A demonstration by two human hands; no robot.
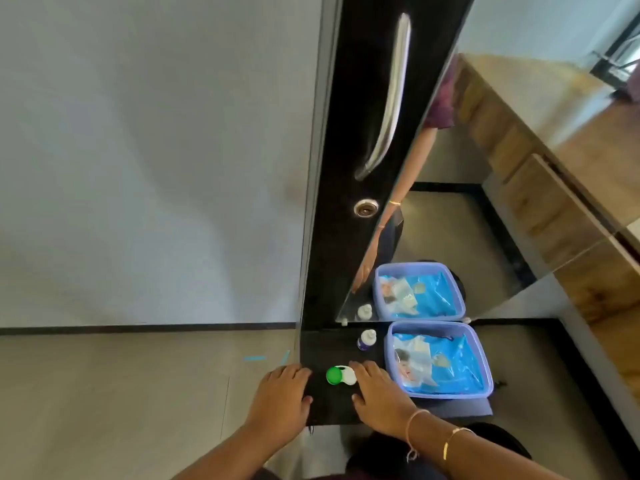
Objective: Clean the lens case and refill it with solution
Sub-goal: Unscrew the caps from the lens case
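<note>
Dark narrow surface [332, 407] under a wall mirror [450, 237], pale floor to either side. Tall dark panel with a long metal handle [391, 98] rises behind.

Lens case [341, 375] lies flat on the surface, both caps on: green cap [334, 375] on its left end, white cap [350, 375] on its right end.

Left grip [280, 393]: left of the case, apart from it, with bare dark surface between. Palm down on the surface edge, fingers loosely spread and relaxed, holding nothing.

Right grip [377, 393]: immediately right of the case. Palm down, fingers extended and slightly spread, nothing held. Fingertips sit at the white cap's edge; cannot tell whether they actually touch it. Thin bangles [450, 441] on this wrist.

Solution bottle [366, 340]: behind the case and slightly right, upright, white with a purple lower band, cap on. Apart from both grips.

Lilac tub [446, 393]: right of the case, beyond the right grip, open-topped, holding blue packets [446, 368]. Tub and bottle are doubled in the mirror behind the case.
</note>
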